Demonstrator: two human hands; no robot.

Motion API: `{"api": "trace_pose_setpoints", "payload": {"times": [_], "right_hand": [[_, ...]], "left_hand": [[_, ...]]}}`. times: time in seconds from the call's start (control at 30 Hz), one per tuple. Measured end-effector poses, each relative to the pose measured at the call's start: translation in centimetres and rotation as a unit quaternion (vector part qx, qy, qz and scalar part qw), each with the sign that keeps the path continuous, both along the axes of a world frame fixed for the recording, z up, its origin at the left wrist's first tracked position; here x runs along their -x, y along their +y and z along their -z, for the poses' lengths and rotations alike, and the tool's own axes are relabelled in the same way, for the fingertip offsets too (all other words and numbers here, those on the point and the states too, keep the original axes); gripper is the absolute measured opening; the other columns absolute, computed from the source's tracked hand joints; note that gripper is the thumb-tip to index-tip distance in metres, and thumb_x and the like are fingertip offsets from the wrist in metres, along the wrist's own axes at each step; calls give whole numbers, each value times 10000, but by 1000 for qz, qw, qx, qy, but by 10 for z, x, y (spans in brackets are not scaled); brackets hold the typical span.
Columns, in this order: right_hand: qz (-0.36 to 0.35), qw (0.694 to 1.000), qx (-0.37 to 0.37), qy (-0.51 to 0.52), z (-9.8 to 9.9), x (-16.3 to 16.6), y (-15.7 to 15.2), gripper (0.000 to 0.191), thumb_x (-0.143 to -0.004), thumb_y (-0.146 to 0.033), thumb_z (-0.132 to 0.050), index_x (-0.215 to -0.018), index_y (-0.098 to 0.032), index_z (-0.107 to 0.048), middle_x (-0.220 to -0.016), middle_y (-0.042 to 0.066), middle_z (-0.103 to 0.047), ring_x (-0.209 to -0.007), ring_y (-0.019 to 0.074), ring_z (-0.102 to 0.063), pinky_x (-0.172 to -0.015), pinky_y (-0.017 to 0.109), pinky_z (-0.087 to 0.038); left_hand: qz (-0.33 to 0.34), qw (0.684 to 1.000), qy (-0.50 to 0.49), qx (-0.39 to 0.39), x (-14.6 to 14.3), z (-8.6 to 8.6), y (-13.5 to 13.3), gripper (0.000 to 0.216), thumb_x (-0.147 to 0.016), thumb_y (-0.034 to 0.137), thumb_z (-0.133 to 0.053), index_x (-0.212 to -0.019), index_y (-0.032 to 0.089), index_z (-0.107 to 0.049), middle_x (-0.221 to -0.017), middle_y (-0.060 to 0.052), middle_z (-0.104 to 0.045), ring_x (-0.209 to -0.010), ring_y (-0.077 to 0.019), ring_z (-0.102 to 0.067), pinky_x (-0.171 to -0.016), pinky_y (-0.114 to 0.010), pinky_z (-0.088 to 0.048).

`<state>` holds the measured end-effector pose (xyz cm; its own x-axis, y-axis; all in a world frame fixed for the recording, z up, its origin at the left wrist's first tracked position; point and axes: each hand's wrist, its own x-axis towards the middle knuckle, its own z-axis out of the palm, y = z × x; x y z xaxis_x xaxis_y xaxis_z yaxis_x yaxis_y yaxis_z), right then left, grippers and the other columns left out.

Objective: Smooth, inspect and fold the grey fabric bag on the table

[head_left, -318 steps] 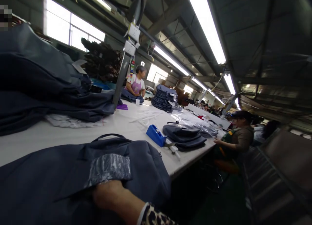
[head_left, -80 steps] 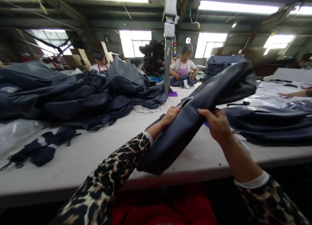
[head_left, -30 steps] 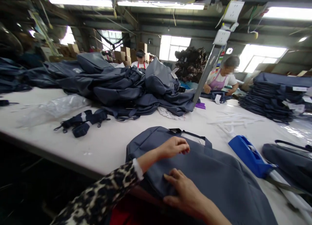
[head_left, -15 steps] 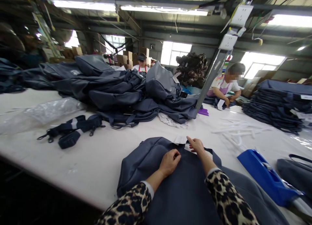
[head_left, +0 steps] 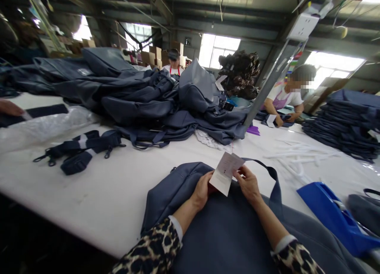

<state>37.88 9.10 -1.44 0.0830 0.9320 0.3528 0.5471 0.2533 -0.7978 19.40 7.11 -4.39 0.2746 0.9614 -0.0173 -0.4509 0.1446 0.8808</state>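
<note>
A dark blue-grey bag (head_left: 225,230) lies flat on the white table (head_left: 118,191) right in front of me. Both my hands are at its top edge by the carry handle (head_left: 274,179). My left hand (head_left: 202,189) and my right hand (head_left: 248,182) each pinch a side of a white paper tag (head_left: 225,173), which stands tilted up above the bag's opening. Leopard-print sleeves cover both my forearms.
A big heap of similar bags (head_left: 133,96) fills the table's far left. Loose dark straps (head_left: 80,149) and clear plastic (head_left: 44,125) lie at left. A blue tape dispenser (head_left: 335,218) sits at right, stacked bags (head_left: 347,123) behind it. Two workers sit across; another person's hand (head_left: 10,107) shows at far left.
The bag was folded in the air, then laid flat on the table. My hands went to its top edge and have now lifted the white tag up between them.
</note>
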Motion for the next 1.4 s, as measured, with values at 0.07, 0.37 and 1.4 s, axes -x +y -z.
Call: {"api": "trace_pose_setpoints", "payload": {"times": [0.07, 0.37, 1.4], "right_hand": [[-4, 999, -36, -37, 0, 1, -13, 341, -898, -482, -544, -1059, -210, -669, -905, 57, -680, -738, 186, -610, -610, 301, -502], [-44, 907, -164, -385, 20, 3, -42, 389, -965, -128, -413, -1257, -219, -653, -1162, 116, -690, -995, 240, -672, -795, 335, -560], [9, 934, 146, -326, -7, -60, -53, 288, -927, -442, -513, -1049, -240, -677, -969, 71, -707, -931, 259, -653, -826, 394, -507]], "left_hand": [[31, 998, -42, 29, 4, -5, -1, 685, -882, 666, -416, -1161, 84, -647, -914, -135, -728, -831, -250, -684, -729, -322, -520], [78, 983, -108, 128, 9, -7, -2, 574, -826, 629, -639, -1049, 101, -679, -885, -110, -725, -758, -206, -670, -693, -302, -527], [158, 984, 77, 27, 27, -15, -21, 883, -635, 88, -595, -1448, 211, -274, -1031, -40, -655, -814, -150, -627, -690, -232, -472]]}}
